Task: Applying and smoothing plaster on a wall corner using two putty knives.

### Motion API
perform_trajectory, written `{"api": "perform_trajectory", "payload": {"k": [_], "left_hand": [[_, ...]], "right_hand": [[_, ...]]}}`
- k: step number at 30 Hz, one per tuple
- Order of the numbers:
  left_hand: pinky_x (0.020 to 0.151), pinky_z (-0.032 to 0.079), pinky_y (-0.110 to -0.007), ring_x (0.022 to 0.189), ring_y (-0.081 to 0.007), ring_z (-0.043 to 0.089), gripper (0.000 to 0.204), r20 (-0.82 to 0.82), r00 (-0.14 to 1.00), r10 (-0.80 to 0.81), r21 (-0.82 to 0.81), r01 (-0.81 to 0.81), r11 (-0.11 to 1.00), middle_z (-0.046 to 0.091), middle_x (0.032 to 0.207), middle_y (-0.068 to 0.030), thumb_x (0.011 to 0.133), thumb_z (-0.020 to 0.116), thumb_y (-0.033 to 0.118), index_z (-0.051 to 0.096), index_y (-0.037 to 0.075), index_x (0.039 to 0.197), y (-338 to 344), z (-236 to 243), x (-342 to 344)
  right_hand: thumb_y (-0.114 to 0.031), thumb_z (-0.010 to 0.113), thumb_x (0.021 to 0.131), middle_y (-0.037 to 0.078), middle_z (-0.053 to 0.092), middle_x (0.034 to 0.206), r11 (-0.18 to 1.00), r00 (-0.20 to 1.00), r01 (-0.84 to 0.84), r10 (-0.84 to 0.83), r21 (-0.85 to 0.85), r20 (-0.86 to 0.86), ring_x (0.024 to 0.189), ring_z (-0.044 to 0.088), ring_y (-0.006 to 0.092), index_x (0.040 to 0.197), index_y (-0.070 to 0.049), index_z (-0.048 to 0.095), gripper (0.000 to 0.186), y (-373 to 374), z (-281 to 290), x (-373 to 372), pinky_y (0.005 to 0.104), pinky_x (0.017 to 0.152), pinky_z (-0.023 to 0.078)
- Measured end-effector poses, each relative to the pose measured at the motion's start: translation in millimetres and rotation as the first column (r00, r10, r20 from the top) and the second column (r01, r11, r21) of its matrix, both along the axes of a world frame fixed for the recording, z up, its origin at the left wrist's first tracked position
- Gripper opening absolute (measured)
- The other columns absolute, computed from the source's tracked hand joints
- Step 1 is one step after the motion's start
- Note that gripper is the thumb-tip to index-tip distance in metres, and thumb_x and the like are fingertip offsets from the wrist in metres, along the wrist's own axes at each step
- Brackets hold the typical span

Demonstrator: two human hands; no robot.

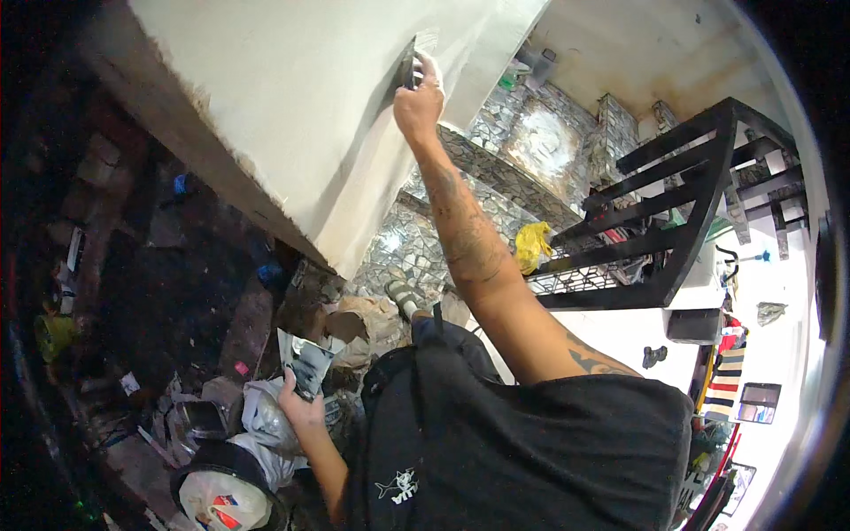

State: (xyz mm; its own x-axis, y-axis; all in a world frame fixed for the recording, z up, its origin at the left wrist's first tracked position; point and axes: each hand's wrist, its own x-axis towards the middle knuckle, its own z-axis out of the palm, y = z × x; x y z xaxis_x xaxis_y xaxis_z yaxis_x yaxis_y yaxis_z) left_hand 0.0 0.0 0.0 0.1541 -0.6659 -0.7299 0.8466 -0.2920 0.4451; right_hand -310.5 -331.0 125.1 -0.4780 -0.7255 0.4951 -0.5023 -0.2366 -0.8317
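My right hand (418, 106) is stretched up and far ahead, gripping a dark putty knife (408, 67) whose blade lies against the pale plastered wall (292, 97). A fresh whitish smear shows on the wall beside the blade. Low by my left side, my left hand (301, 405) is closed on a flat metal scraper (312, 361). Grey-white paste appears to coat part of that scraper. The exact shape of its handle is hidden by my fingers.
Mosaic-tiled steps (496, 168) rise ahead on the right, beside a black railing (691, 203) and a yellow plastic bag (532, 246). A bucket (226, 500), plastic bags (266, 416) and crumpled brown paper (367, 323) crowd the lower left. A dark, cluttered area lies beyond the wall's rough edge.
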Motion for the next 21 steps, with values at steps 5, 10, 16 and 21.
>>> {"api": "perform_trajectory", "payload": {"k": [5, 10, 16, 21], "left_hand": [[0.081, 0.042, -0.033, 0.088, -0.0209, 0.056, 0.028, -0.001, 1.000, -0.010, -0.060, 0.010, 0.998, 0.057, 0.096, -0.0087, 0.080, 0.055, 0.017, 0.052, 0.000, 0.102, -13.7, 3.3, 15.5], [0.084, 0.041, -0.037, 0.094, -0.0230, 0.054, 0.030, -0.064, 0.992, -0.110, -0.228, 0.093, 0.969, 0.056, 0.103, -0.0085, 0.080, 0.053, 0.016, 0.051, 0.000, 0.106, -8.3, -4.9, 25.4], [0.081, 0.043, -0.036, 0.089, -0.0216, 0.055, 0.028, -0.077, 0.983, -0.167, -0.270, 0.140, 0.953, 0.057, 0.097, -0.0084, 0.080, 0.053, 0.014, 0.050, 0.001, 0.105, -13.6, 17.8, 23.9], [0.079, 0.044, -0.036, 0.088, -0.0215, 0.055, 0.031, -0.004, 0.976, -0.219, -0.379, 0.201, 0.903, 0.057, 0.098, -0.0070, 0.079, 0.054, 0.016, 0.050, 0.003, 0.107, -17.2, 22.9, 18.7]], "right_hand": [[0.004, 0.044, 0.062, 0.015, 0.056, 0.096, 0.997, 0.997, 0.066, -0.068, -0.045, -0.037, 0.085, 0.058, 0.0261, 0.112, -0.008, 0.045, 0.051, 21.6, 15.6, 51.8, 0.0362, 0.075, 0.045], [0.004, 0.044, 0.060, 0.019, 0.049, 0.100, 0.991, 0.992, 0.099, -0.105, -0.087, -0.073, 0.089, 0.053, 0.0345, 0.113, -0.010, 0.043, 0.054, 49.9, 19.2, 88.0, 0.0417, 0.076, 0.042], [0.000, 0.048, 0.056, 0.021, 0.046, 0.094, 0.987, 0.984, 0.094, -0.112, -0.127, -0.138, 0.087, 0.046, 0.0420, 0.117, -0.009, 0.040, 0.062, 88.1, 28.9, 125.3, 0.0471, 0.076, 0.038], [-0.001, 0.055, 0.052, 0.019, 0.045, 0.091, 0.989, 0.995, -0.001, -0.014, -0.147, -0.099, 0.085, 0.043, 0.0391, 0.115, -0.008, 0.041, 0.064, 140.4, 39.4, 166.1, 0.0449, 0.074, 0.037]]}}
